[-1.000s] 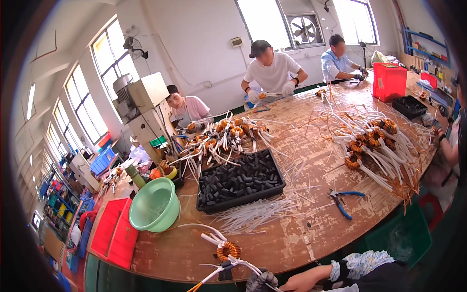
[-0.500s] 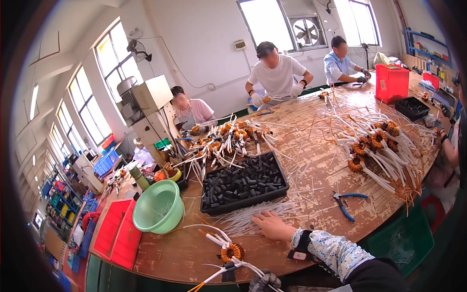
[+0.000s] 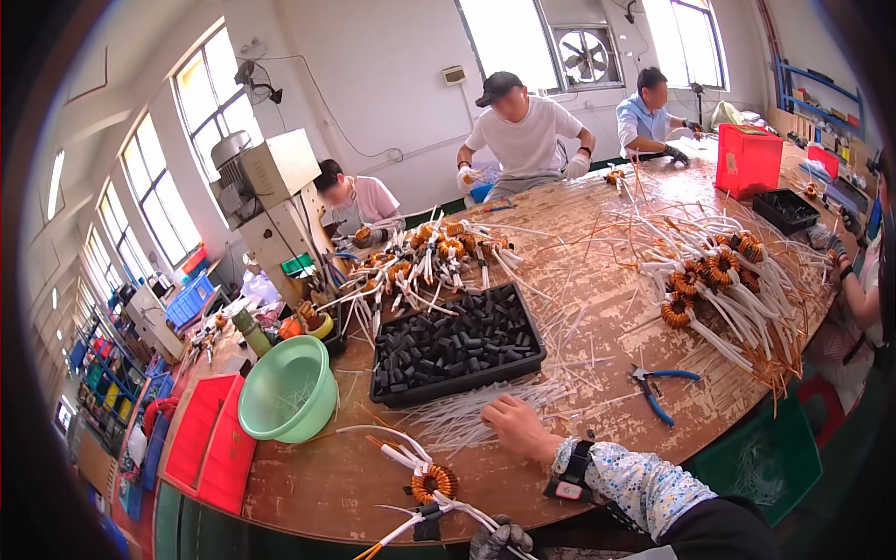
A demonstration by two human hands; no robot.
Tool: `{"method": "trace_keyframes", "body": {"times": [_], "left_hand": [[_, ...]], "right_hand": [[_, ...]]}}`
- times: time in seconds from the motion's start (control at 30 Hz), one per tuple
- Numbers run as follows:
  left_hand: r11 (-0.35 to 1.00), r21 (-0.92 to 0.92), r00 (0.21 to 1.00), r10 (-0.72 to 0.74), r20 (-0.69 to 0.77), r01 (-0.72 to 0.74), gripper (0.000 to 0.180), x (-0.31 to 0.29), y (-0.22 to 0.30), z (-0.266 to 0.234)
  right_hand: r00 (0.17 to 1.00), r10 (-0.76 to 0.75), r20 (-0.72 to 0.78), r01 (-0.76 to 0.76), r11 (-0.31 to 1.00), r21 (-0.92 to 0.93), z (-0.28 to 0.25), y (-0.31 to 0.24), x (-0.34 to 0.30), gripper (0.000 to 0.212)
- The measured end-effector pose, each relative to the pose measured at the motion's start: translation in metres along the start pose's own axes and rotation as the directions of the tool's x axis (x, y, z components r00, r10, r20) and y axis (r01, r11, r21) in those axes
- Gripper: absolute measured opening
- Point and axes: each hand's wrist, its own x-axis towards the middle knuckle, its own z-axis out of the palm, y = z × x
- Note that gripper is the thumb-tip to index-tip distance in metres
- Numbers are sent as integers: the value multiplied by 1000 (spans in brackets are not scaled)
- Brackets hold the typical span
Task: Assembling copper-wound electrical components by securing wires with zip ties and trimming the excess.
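Note:
At the bottom edge my left hand (image 3: 502, 540), in a grey glove and partly cut off, is closed around the white leads of a toroidal coil (image 3: 433, 484). The coil has orange copper winding and lies on the table with its sleeved leads spread out; a black sleeve piece (image 3: 427, 525) sits on the leads. My right hand (image 3: 523, 428), bare below a floral sleeve, rests at a heap of thin white tubes (image 3: 448, 416). Its fingers are bent and together; what they pinch, if anything, is hidden. Just beyond is a black tray (image 3: 457, 382) of short black tubes.
A green bowl (image 3: 291, 397) and red bin (image 3: 207, 439) stand left. Blue-handled cutters (image 3: 661, 396) lie right. Coil piles lie behind the tray (image 3: 439, 245) and at right (image 3: 723, 271). Several co-workers sit around the table; a green crate (image 3: 761, 467) stands below its edge.
My right hand's fingers have gone from stretched flat to bent together over the tubes. The view has shifted slightly. The co-worker in the cap has moved their hands apart.

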Motion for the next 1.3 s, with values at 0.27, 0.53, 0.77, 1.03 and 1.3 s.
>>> {"method": "trace_keyframes", "body": {"times": [0.27, 0.53, 0.77, 1.03, 1.3], "left_hand": [[999, 36, 999, -7, -43, 9, 22, 2, -3, -6], [1000, 16, 996, -6, -90, 7, 20, 2, -2, 2], [998, 54, 999, 35, -29, -33, 22, 5, 0, -1], [997, -39, 972, -73, -223, 65, 30, -14, 11, 28], [934, 355, 999, -33, -32, 42, 44, 1, -5, -51]], "right_hand": [[949, 81, 304, -142, 972, 185, -25, -25, 10, 14], [771, 156, 618, -305, 942, 143, -1, -6, -5, 14], [925, 261, 275, -322, 923, 208, -5, -11, 1, 13], [734, 211, 645, -580, 688, 436, -51, -87, -32, 15], [610, 537, 583, -668, -47, 743, -31, -92, -78, 9]]}}
